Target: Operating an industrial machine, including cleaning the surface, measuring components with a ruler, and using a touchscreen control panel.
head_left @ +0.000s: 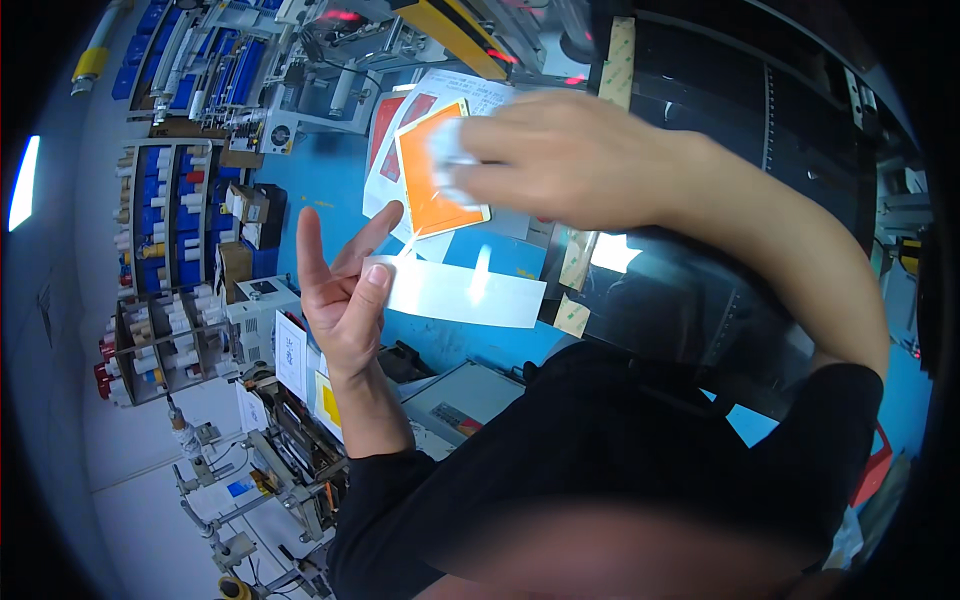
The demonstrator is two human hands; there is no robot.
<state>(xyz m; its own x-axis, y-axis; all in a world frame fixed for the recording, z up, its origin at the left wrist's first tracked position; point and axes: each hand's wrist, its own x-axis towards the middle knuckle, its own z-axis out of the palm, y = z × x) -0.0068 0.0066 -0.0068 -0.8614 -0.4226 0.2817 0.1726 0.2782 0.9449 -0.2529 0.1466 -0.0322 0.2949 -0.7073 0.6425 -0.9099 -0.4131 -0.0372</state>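
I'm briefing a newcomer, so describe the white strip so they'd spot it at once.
Left of the large dark surface, find the left hand. It holds one end of the white strip, which extends rightward. It is long and plain white, whereas the panel beyond is orange.

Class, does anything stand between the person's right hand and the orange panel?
Yes: a blurred white wad, held in the right hand, over part of the orange panel. Nothing else visible stands between them.

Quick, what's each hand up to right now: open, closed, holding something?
Left hand: pinching a glossy white strip, other fingers spread.
Right hand: blurred, apparently closed on a white wad, over the orange panel.
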